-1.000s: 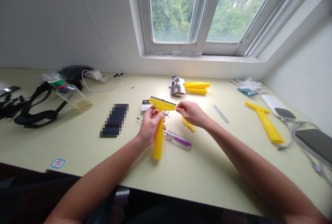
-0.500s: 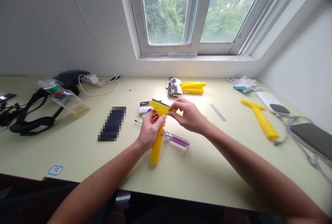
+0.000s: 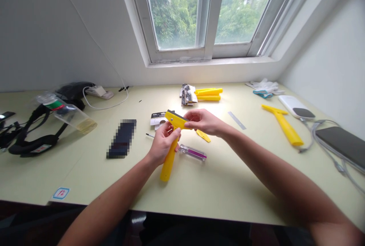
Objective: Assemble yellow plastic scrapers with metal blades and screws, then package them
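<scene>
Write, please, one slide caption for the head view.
Left hand holds a yellow scraper by its handle, right hand at its head, near a clear-handled screwdriver.

Right hand [image 3: 203, 121] hides right end of yellow scraper [image 3: 169, 159]; left hand [image 3: 162, 143] blocks mid-shaft of screwdriver [image 3: 193, 153]; dark slab [image 3: 340, 143] cut by right edge.

A person's bare left forearm [image 3: 114, 196] and right forearm [image 3: 265, 166] slant inward from the lower corners, the hands close together near the center. The left hand [image 3: 162, 143] is curled in a grip, its thumb [image 3: 173, 135] angled up toward the other hand. The right hand [image 3: 203, 121], slightly higher, faces inward, its fingers [image 3: 193, 113] bent and its thumb pointing left in a pinch.
</scene>
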A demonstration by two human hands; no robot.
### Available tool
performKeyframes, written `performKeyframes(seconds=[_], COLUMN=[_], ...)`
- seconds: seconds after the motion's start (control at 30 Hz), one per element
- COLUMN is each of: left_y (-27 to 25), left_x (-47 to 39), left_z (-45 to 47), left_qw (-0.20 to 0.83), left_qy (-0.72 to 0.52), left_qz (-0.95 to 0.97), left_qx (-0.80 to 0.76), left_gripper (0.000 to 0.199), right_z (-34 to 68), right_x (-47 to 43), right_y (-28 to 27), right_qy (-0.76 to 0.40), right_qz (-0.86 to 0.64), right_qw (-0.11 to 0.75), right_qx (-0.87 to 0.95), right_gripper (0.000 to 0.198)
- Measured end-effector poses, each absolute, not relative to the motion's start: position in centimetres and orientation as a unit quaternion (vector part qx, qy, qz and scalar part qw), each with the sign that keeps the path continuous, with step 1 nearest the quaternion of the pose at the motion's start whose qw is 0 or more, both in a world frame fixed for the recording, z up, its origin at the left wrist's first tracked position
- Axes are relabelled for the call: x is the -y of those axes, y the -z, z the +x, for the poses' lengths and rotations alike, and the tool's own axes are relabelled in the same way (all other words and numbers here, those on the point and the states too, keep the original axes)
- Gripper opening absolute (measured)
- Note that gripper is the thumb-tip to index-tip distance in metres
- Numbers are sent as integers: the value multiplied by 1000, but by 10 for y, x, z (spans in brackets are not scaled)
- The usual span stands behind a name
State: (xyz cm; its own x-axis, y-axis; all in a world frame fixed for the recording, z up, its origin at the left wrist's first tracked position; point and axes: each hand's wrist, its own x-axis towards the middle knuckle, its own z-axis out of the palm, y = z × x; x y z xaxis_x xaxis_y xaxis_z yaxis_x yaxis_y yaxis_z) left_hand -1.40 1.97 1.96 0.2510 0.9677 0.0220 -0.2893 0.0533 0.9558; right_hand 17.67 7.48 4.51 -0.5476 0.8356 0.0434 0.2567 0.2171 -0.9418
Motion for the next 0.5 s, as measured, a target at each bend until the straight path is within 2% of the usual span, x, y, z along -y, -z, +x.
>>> performKeyframes(seconds=[0.3, 0.4, 0.5], left_y=[-22, -20, -18], left_x=[-21, -22, -21], left_z=[-16, -17, -18], left_qw=[628, 568, 442], left_qy=[-444, -449, -462], left_qz=[513, 535, 590], left_qx=[-382, -435, -492], left_gripper=[33, 50, 75], right_z=[178, 178, 175], right_x=[-69, -71, -71], right_y=[-53, -50, -46], right_qy=[-426, -461, -468], right_qz=[-422, -418, -434], right_qw=[254, 262, 271], right_qx=[759, 738, 720], right_gripper=[20, 21, 24])
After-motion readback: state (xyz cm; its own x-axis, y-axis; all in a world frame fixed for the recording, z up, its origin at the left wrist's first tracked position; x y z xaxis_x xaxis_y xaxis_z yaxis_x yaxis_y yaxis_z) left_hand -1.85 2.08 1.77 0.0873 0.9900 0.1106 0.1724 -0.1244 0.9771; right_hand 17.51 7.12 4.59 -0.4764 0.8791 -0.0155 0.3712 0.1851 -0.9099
